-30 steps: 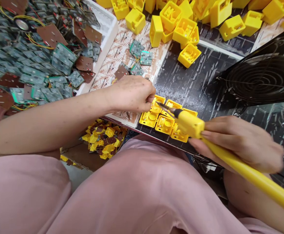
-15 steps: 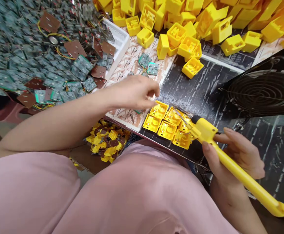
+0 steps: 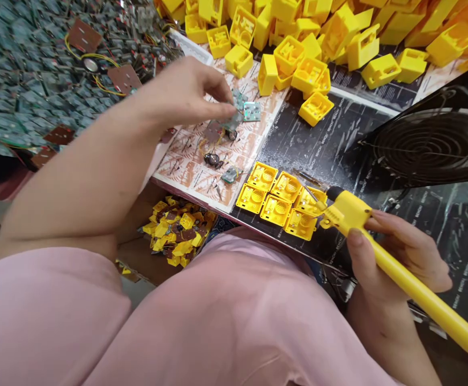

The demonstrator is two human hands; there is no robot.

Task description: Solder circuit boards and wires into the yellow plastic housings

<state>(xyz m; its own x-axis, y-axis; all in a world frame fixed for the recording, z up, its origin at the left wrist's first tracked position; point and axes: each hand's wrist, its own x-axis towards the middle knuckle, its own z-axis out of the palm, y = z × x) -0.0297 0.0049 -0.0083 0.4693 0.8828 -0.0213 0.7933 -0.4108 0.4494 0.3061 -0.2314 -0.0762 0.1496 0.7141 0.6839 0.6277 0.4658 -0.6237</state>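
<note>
My left hand (image 3: 195, 91) reaches over the patterned part of the table, thumb and finger pinched at the edge of a small green circuit board (image 3: 240, 99). Another green board (image 3: 252, 111) lies against it. Below the hand are a brown board (image 3: 213, 131), small round speakers (image 3: 213, 159) with wires, and a further board (image 3: 230, 174). My right hand (image 3: 402, 252) is wrapped round a yellow soldering iron (image 3: 398, 276). Its metal tip (image 3: 311, 194) points left, above several open yellow cases (image 3: 276, 209) set in two rows near the table's front edge.
Many yellow housings (image 3: 314, 69) are heaped at the back. A black fan (image 3: 430, 142) stands at the right. A large pile of circuit boards (image 3: 49, 69) fills the left. Below the table edge, a box holds yellow pieces (image 3: 181, 230).
My left hand has moved up and left from the yellow cases to the circuit boards, uncovering the speakers. My right hand and the soldering iron have shifted slightly right.
</note>
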